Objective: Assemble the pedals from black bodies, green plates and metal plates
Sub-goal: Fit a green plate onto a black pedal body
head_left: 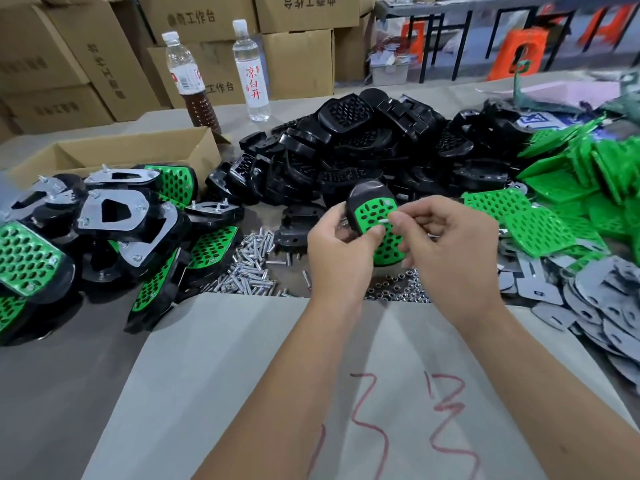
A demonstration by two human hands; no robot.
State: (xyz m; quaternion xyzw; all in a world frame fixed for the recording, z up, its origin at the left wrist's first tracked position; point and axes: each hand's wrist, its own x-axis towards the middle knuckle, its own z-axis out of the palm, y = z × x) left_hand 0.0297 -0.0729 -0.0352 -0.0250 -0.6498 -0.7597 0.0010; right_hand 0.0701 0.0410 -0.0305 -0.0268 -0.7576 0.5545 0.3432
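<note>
The left hand (341,252) grips 1 half-built pedal (375,220), green plate facing up, tilted toward the right hand (450,244), which pinches 1 screw (387,220) at a hole, likely steadying it for insertion, loose screws (247,268) lying just left.

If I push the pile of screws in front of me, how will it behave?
The screws lie loose, so the pile would probably scatter rather than slide as one. Being round shafts, single screws may roll. They look like metal, likely heavy for their size.
</note>
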